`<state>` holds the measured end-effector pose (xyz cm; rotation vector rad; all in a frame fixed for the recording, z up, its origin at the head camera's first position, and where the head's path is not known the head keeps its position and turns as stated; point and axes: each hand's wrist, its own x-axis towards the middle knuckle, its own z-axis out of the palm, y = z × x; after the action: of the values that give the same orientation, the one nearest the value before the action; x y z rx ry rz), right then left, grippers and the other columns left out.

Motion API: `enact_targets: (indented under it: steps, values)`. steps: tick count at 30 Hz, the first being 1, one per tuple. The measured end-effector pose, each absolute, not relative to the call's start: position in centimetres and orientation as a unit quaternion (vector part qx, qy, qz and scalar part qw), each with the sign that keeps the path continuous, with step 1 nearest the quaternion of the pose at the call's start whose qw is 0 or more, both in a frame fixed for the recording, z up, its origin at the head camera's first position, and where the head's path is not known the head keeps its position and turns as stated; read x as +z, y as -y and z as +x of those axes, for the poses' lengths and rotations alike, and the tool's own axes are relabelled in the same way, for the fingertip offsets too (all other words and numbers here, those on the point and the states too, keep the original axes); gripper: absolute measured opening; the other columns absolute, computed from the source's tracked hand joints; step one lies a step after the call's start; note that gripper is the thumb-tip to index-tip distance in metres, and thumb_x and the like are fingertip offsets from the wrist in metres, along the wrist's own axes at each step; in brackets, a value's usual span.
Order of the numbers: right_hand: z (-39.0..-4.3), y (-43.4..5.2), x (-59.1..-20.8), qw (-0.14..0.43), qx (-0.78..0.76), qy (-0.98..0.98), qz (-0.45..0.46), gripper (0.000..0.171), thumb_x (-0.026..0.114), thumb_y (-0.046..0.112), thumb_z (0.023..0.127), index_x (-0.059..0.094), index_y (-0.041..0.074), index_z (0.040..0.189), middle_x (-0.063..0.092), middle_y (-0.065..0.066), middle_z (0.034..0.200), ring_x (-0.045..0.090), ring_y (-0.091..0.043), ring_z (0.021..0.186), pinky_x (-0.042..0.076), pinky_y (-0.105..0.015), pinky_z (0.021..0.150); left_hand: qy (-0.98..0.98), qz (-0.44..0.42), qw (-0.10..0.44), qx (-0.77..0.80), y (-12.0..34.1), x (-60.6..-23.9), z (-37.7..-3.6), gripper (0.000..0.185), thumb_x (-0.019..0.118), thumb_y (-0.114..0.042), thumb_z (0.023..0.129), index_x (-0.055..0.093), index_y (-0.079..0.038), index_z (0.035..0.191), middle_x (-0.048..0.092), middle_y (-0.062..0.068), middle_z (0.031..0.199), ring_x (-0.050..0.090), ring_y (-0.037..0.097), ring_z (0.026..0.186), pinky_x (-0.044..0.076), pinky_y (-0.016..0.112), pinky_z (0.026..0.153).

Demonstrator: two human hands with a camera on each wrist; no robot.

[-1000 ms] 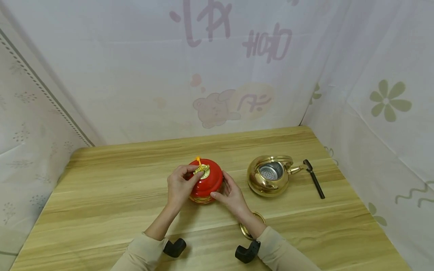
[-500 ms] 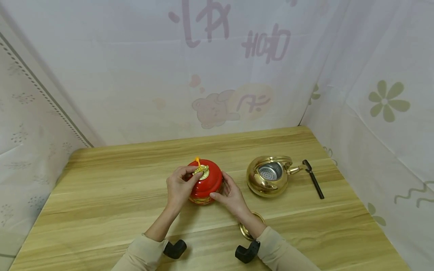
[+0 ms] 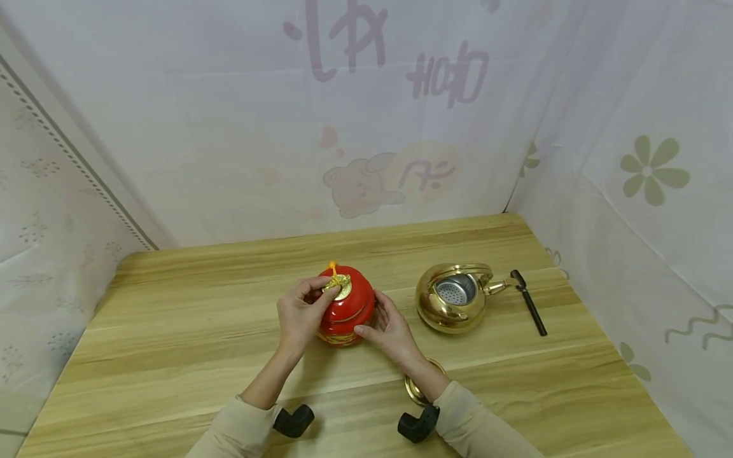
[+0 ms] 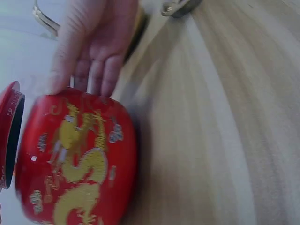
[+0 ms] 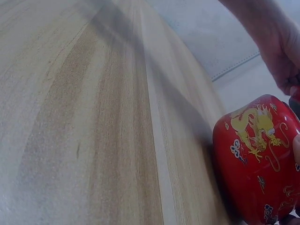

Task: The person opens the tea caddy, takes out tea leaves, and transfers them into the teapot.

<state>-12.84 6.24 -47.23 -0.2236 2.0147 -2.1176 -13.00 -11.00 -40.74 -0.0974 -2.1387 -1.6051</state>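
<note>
A red jar (image 5: 258, 159) with a yellow dragon printed on its side stands on the table, as both wrist views show. My left hand (image 3: 300, 312) pinches the gold knob on top of the red lid (image 3: 352, 302). In the left wrist view the lid (image 4: 10, 122) is tilted and raised, with a gap between its dark underside and the jar (image 4: 79, 159). From the right, my right hand (image 3: 392, 331) holds the jar's side, thumb at the front and fingers behind. An orange cord with a bead (image 3: 333, 266) hangs from the knob.
To the right stands a gold pot (image 3: 449, 321) with its top uncovered and a perforated metal strainer (image 3: 454, 292) inside. A black rod-like handle (image 3: 534, 312) lies beside its spout. A round gold lid (image 3: 413, 388) lies partly under my right forearm. Patterned cloth surrounds the table (image 3: 200, 318).
My left hand has raised the red lid slightly up from the jar, and a step now shows between them. My right hand keeps its hold on the jar.
</note>
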Motion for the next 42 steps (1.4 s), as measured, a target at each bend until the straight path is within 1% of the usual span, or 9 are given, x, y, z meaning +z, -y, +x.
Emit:
enact_targets:
  steps: [6,8,13,18,24,33,36,41,42]
  values:
    - [-12.9,-6.2,-47.3,0.103,-0.719,-0.683,-0.077,0.081,0.073,0.005,0.081,0.024,-0.001,0.146,0.026,-0.018,0.152,0.021,-0.033,0.141,0.019,-0.045,0.115,0.763,-0.044,0.239,-0.598,11.4,-38.4,-11.6,0.014,0.075,0.007,0.073,0.07,0.01,0.087,0.067,0.022,0.082,0.051,0.002,0.066,0.045,0.01,0.057]
    - [-13.0,-6.2,-47.3,0.102,-0.72,-0.682,-0.079,0.081,0.072,0.004,0.081,0.024,-0.002,0.146,0.027,-0.02,0.151,0.021,-0.033,0.141,0.019,-0.046,0.115,0.758,-0.039,0.238,-0.606,12.1,-39.0,-11.5,0.015,0.075,0.006,0.074,0.07,0.01,0.088,0.068,0.017,0.083,0.051,0.001,0.065,0.044,0.01,0.055]
    - [-13.0,-6.1,-47.2,0.098,-0.716,-0.687,-0.077,0.081,0.072,0.003,0.08,0.024,-0.003,0.146,0.026,-0.021,0.151,0.021,-0.035,0.141,0.019,-0.046,0.115,0.762,-0.004,0.214,-0.611,14.6,-41.0,-10.6,0.017,0.077,-0.001,0.074,0.073,0.001,0.09,0.068,0.0,0.086,0.054,0.004,0.067,0.046,0.011,0.054]
    - [-13.1,-6.2,-47.2,0.098,-0.715,-0.689,-0.073,0.082,0.073,0.003,0.08,0.024,-0.003,0.146,0.026,-0.021,0.151,0.022,-0.034,0.141,0.02,-0.045,0.114,0.783,0.054,0.195,-0.588,16.9,-41.6,-8.6,0.017,0.078,-0.002,0.075,0.073,-0.004,0.091,0.065,-0.011,0.085,0.054,0.006,0.068,0.046,0.012,0.055]
    - [-13.1,-6.3,-47.1,0.092,-0.714,-0.691,-0.068,0.081,0.073,0.003,0.08,0.026,-0.002,0.145,0.028,-0.021,0.151,0.023,-0.034,0.14,0.021,-0.045,0.114,0.797,0.121,0.183,-0.563,19.3,-43.1,-7.0,0.019,0.078,-0.001,0.074,0.073,-0.002,0.093,0.064,-0.019,0.08,0.054,0.002,0.065,0.046,0.011,0.053]
    - [-12.9,-6.2,-47.0,0.092,-0.715,-0.69,-0.066,0.081,0.074,0.005,0.079,0.027,-0.002,0.145,0.029,-0.02,0.15,0.024,-0.033,0.14,0.021,-0.045,0.114,0.831,0.121,0.191,-0.508,21.1,-45.5,-5.8,0.016,0.079,0.004,0.07,0.074,-0.002,0.085,0.063,-0.024,0.078,0.056,-0.003,0.062,0.046,0.009,0.053]
    - [-12.8,-6.2,-47.0,0.094,-0.716,-0.689,-0.064,0.081,0.074,0.005,0.079,0.027,-0.001,0.145,0.029,-0.02,0.151,0.024,-0.033,0.14,0.021,-0.045,0.114,0.844,0.125,0.188,-0.487,21.4,-46.0,-5.4,0.017,0.08,0.003,0.069,0.074,-0.003,0.084,0.064,-0.021,0.078,0.055,-0.005,0.062,0.046,0.008,0.054]
    - [-12.9,-6.1,-47.1,0.096,-0.714,-0.69,-0.063,0.082,0.074,0.006,0.08,0.026,-0.001,0.145,0.028,-0.02,0.151,0.023,-0.033,0.141,0.02,-0.045,0.114,0.857,0.125,0.188,-0.463,21.5,-46.4,-5.0,0.016,0.08,0.002,0.068,0.074,-0.003,0.082,0.071,0.001,0.084,0.054,-0.006,0.062,0.045,0.008,0.055]
    - [-12.9,-6.1,-47.1,0.096,-0.714,-0.691,-0.063,0.082,0.074,0.006,0.08,0.026,-0.001,0.146,0.028,-0.02,0.151,0.023,-0.033,0.141,0.02,-0.045,0.114,0.858,0.127,0.186,-0.461,21.5,-46.4,-4.9,0.016,0.08,0.002,0.068,0.074,-0.003,0.082,0.071,0.003,0.085,0.054,-0.006,0.062,0.045,0.008,0.055]
